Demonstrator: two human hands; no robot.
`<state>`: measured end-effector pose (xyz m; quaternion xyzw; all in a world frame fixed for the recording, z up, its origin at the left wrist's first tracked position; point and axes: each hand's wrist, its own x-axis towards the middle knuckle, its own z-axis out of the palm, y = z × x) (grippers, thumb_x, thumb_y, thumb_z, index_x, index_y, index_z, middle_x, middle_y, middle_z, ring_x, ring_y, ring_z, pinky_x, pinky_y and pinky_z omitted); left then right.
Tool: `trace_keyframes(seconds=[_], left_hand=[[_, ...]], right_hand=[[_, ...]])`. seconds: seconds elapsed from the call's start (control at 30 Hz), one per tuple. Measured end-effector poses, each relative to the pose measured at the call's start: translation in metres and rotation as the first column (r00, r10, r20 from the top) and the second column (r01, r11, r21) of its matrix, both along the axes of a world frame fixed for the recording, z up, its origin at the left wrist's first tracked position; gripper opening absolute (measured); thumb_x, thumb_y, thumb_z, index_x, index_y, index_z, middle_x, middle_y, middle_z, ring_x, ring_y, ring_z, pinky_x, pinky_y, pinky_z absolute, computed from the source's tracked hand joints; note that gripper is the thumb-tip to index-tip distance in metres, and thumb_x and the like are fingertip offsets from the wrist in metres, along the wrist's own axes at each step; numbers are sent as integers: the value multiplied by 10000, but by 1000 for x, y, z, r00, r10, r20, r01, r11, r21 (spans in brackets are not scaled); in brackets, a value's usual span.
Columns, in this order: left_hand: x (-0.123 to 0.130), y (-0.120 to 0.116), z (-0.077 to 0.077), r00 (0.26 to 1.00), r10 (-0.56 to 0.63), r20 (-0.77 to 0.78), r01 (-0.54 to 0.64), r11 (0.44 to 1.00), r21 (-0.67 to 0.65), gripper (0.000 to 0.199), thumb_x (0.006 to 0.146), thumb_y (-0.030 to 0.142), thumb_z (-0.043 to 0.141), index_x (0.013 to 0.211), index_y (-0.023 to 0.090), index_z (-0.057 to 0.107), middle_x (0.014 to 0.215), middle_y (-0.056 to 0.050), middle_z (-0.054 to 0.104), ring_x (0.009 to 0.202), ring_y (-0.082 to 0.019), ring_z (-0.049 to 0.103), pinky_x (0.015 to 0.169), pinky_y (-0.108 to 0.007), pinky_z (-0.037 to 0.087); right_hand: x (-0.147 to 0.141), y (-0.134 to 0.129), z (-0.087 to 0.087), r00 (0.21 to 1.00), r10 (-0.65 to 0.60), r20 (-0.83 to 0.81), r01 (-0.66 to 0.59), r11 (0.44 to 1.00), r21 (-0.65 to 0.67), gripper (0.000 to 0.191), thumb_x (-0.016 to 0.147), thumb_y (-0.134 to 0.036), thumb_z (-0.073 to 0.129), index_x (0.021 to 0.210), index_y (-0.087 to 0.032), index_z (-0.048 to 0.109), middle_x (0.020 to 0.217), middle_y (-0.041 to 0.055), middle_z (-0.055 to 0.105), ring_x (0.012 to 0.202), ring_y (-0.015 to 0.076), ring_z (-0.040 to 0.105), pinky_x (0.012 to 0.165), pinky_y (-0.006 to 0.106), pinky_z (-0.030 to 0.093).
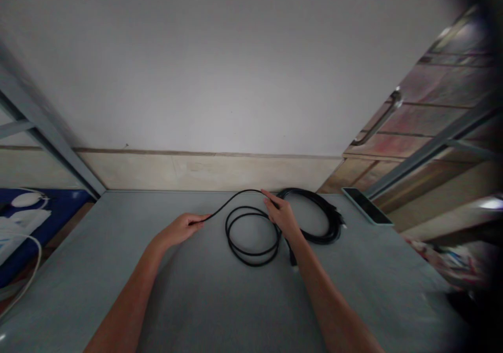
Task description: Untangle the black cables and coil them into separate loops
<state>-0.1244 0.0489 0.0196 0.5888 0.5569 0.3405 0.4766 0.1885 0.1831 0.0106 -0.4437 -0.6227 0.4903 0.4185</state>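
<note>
A thin black cable (227,202) arcs between my two hands above the grey tabletop. My left hand (184,228) pinches it at the left, thumb and fingers closed. Pinched in my right hand (280,214) is another part of the same cable. Loose loops of cable (251,265) lie on the table between the hands, nearer the right one. A black connector (293,258) lies below my right wrist, partly hidden by the forearm. Just beyond my right hand rests a thicker coiled bundle of black cable (334,232), with plug ends at its right side.
A phone (367,206) lies at the table's back right corner. The grey table (208,311) meets a pale wall at the back. Metal frame posts (63,143) rise at both sides. At far left, a blue surface (73,206) holds white items and a white cord (37,269).
</note>
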Motion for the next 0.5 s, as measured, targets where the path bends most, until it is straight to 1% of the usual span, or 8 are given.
trace_keyframes(seconds=[0.03, 0.07, 0.13, 0.23, 0.33, 0.37, 0.43, 0.5], left_hand=[[2, -4, 2, 997, -75, 12, 76, 992, -98, 498, 838, 428, 627, 1286, 213, 631, 597, 11, 561, 525, -121, 441, 480, -211, 307], [4, -8, 4, 989, -145, 40, 150, 970, -192, 529, 847, 437, 617, 1322, 205, 599, 530, 49, 454, 467, -96, 346, 451, -202, 253], [7, -14, 9, 962, -239, 130, 269, 907, -325, 563, 853, 442, 614, 1356, 194, 564, 514, 86, 298, 445, -72, 216, 428, -201, 179], [7, -22, 17, 911, -313, 268, 402, 819, -410, 549, 826, 406, 657, 1322, 180, 595, 558, 86, 250, 464, -65, 161, 418, -212, 135], [0, -27, 21, 849, -376, 372, 517, 737, -435, 486, 804, 356, 685, 1246, 156, 656, 552, 83, 241, 461, -61, 144, 409, -217, 108], [-3, -28, 21, 831, -387, 399, 542, 724, -427, 460, 802, 344, 687, 1217, 146, 675, 538, 85, 238, 453, -59, 140, 407, -219, 103], [-10, -30, 19, 817, -388, 427, 553, 737, -389, 403, 798, 330, 687, 1151, 136, 711, 497, 87, 252, 428, -55, 147, 401, -220, 105], [-18, -31, 16, 845, -339, 415, 490, 800, -345, 349, 787, 325, 700, 1079, 137, 738, 470, 84, 286, 411, -51, 178, 398, -212, 131]], right_hand=[[1, 0, 0, 999, 0, 50, -1, 1000, 22, 610, 801, -450, 625, 1303, -104, 618, 472, -71, 336, 416, 82, 272, 389, 231, 227], [1, 0, 0, 996, -2, 90, -1, 999, 39, 594, 794, -445, 633, 1282, -105, 636, 467, -63, 359, 421, 87, 289, 396, 233, 235], [1, 0, 0, 991, -6, 130, -1, 999, 53, 564, 791, -445, 634, 1247, -115, 660, 460, -55, 386, 422, 94, 310, 402, 234, 249], [1, -1, 0, 991, 30, 129, -34, 999, 30, 498, 809, -470, 603, 1157, -128, 702, 439, -55, 380, 400, 96, 317, 395, 234, 253], [4, -1, 0, 979, 164, 119, -158, 986, -60, 431, 798, -481, 616, 1016, -128, 733, 429, -68, 362, 374, 76, 295, 382, 220, 228], [7, -1, 0, 968, 231, 104, -219, 969, -109, 416, 787, -478, 633, 985, -126, 731, 425, -75, 353, 367, 67, 280, 378, 213, 214], [13, -1, 2, 933, 357, 40, -342, 917, -208, 397, 773, -471, 663, 953, -122, 718, 413, -92, 332, 356, 52, 248, 372, 200, 188], [21, -2, 4, 903, 428, -40, -423, 865, -271, 383, 775, -466, 674, 937, -120, 699, 404, -104, 315, 345, 43, 224, 364, 193, 169]])
